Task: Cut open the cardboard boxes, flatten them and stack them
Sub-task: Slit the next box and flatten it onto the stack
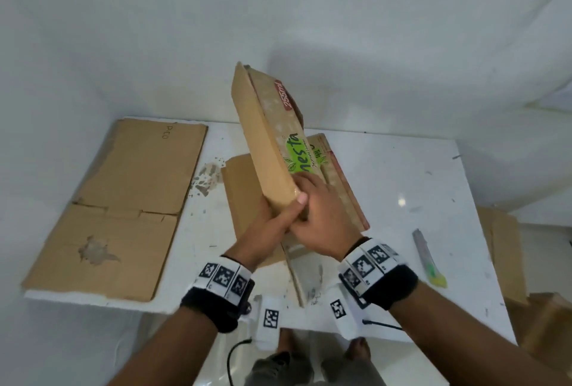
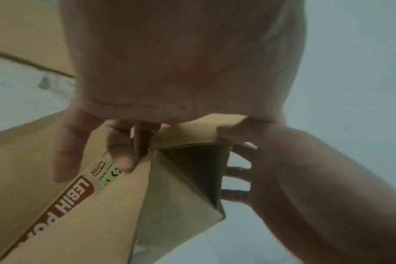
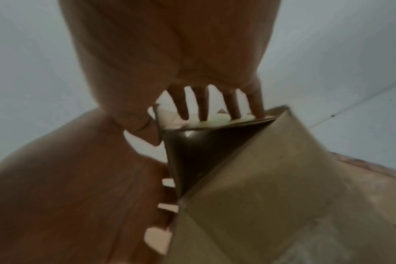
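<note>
printed box held above table, long axis rising away from person | left hand and right hand both clamped on near end | flattened stack lay leftward, left hand nearer

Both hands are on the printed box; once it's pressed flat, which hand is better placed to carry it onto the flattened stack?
Probably the left hand: the flattened cardboard sheet lies on its side of the table, and it already grips the printed box.

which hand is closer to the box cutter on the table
Right. The right hand grips the raised box on the side toward the box cutter; the left hand grips its far side.
</note>
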`<action>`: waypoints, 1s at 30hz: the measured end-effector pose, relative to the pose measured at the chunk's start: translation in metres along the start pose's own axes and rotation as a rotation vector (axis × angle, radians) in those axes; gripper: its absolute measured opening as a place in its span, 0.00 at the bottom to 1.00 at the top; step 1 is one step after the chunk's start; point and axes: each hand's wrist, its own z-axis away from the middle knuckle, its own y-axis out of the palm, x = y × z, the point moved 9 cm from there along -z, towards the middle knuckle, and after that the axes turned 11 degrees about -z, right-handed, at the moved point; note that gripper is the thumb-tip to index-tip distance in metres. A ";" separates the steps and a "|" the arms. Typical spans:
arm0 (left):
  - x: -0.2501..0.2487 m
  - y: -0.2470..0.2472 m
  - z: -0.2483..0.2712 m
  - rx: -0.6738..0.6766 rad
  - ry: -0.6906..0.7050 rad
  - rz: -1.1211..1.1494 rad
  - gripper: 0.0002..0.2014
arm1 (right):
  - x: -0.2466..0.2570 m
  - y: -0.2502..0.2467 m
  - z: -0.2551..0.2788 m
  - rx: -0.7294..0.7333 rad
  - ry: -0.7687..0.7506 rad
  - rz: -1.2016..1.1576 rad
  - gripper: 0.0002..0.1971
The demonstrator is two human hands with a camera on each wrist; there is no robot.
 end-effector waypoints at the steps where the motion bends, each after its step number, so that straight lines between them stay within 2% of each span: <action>1: 0.006 -0.001 -0.003 -0.055 0.029 0.041 0.34 | 0.000 0.001 0.002 0.060 -0.038 -0.054 0.34; 3: 0.018 -0.014 -0.010 -0.234 0.087 0.058 0.39 | -0.002 -0.003 0.007 0.201 -0.014 -0.223 0.36; 5: 0.029 -0.033 -0.012 -0.433 0.080 0.088 0.27 | -0.005 -0.009 0.009 0.324 0.101 -0.400 0.35; 6: 0.029 -0.041 -0.010 -0.499 0.087 0.117 0.21 | -0.010 -0.015 0.005 0.288 0.140 -0.456 0.32; 7: 0.031 -0.046 -0.012 -0.517 0.092 0.142 0.17 | -0.021 -0.026 -0.004 0.165 0.163 -0.472 0.29; 8: 0.035 -0.049 -0.015 -0.506 0.086 0.160 0.17 | -0.034 -0.039 -0.013 0.015 0.182 -0.444 0.27; 9: 0.040 -0.053 -0.016 -0.494 0.067 0.159 0.19 | -0.048 -0.046 -0.021 -0.083 0.212 -0.402 0.32; 10: 0.044 -0.056 -0.016 -0.483 0.039 0.157 0.20 | -0.062 -0.042 -0.028 -0.086 0.255 -0.377 0.43; 12: 0.057 -0.062 -0.016 -0.468 -0.033 0.182 0.21 | -0.085 -0.015 -0.041 0.066 0.330 -0.385 0.62; 14: 0.061 -0.068 -0.014 -0.452 -0.054 0.198 0.23 | -0.094 0.010 -0.054 0.199 0.361 -0.424 0.66; 16: 0.063 -0.075 -0.013 -0.438 -0.086 0.198 0.25 | -0.095 0.020 -0.065 0.268 0.361 -0.389 0.64; 18: 0.068 -0.081 -0.013 -0.443 -0.127 0.226 0.27 | -0.095 0.012 -0.072 0.266 0.340 -0.274 0.50; 19: 0.070 -0.082 -0.016 -0.439 -0.141 0.235 0.27 | -0.095 -0.001 -0.072 0.226 0.317 -0.193 0.41; 20: 0.074 -0.083 -0.019 -0.433 -0.164 0.234 0.28 | -0.094 -0.020 -0.066 0.173 0.302 -0.116 0.37; 22: 0.065 -0.075 -0.026 -0.402 -0.139 0.238 0.32 | -0.095 -0.054 -0.041 0.131 0.294 -0.018 0.34; 23: 0.058 -0.068 -0.030 -0.379 -0.112 0.233 0.31 | -0.092 -0.063 -0.022 0.176 0.284 0.000 0.33; 25: 0.040 -0.045 -0.038 -0.332 -0.060 0.205 0.23 | -0.090 -0.060 0.017 0.305 0.298 -0.009 0.32; 26: 0.029 -0.030 -0.042 -0.305 -0.045 0.187 0.24 | -0.090 -0.051 0.033 0.330 0.329 -0.053 0.34; 28: 0.006 0.002 -0.046 -0.250 -0.011 0.161 0.35 | -0.093 -0.030 0.046 0.261 0.375 -0.170 0.54; 29: -0.004 0.013 -0.049 -0.227 0.017 0.159 0.40 | -0.096 -0.023 0.043 0.168 0.389 -0.183 0.64; 30: -0.014 0.023 -0.050 -0.193 0.041 0.172 0.42 | -0.097 -0.022 0.041 0.072 0.418 -0.166 0.70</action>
